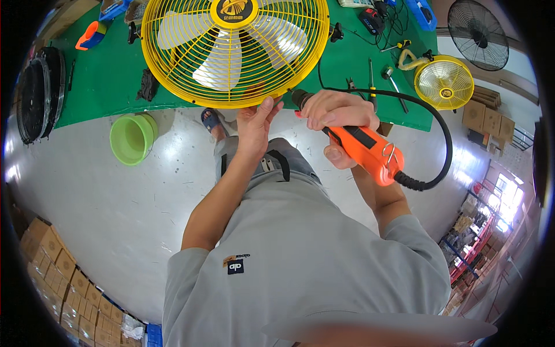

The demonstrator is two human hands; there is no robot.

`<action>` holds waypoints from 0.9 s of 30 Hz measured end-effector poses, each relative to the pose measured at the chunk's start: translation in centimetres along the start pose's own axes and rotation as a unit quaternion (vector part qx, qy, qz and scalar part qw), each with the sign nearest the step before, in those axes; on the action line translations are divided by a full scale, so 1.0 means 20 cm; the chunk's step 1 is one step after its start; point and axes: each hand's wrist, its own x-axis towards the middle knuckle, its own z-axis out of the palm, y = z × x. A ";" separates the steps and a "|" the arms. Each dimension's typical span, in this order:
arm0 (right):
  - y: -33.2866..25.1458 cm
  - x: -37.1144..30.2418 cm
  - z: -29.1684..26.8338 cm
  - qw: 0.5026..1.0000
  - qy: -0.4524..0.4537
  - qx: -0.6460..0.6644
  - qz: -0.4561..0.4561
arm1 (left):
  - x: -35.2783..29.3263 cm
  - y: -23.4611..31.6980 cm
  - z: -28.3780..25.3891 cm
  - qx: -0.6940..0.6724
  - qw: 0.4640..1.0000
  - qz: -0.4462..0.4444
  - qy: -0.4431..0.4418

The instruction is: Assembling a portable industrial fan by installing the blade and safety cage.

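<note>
A large yellow fan (224, 63) with a round wire guard and pale blades lies at the near edge of the green table. My left hand (254, 130) pinches the near rim of the guard with thumb and fingers. Wrapped round an orange electric screwdriver (376, 159) is my right hand (341, 110). The tool's dark front end points at the rim, just right of my left fingers. Whether its bit touches a screw is too small to tell. From its back end a black cord (445, 150) loops up and over to the table.
At right on the table are a hammer (395, 88), pliers (351, 85), a screwdriver (372, 87) and a smaller yellow fan (444, 84). Black cloth (148, 85) and an orange-and-blue tape roll (91, 36) lie left. A green bucket (132, 141) stands on the floor.
</note>
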 end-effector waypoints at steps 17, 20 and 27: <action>0.03 0.07 -0.03 0.995 -0.047 -0.045 0.077 | 0.01 -0.03 0.02 -0.010 0.999 0.036 0.040; 0.01 0.13 -0.03 0.990 -0.091 -0.057 0.090 | -0.01 -0.03 0.04 -0.005 0.998 0.058 0.038; 0.13 0.13 -0.04 0.983 -0.144 0.011 0.113 | 0.04 -0.15 -0.23 -0.037 0.998 0.010 -0.049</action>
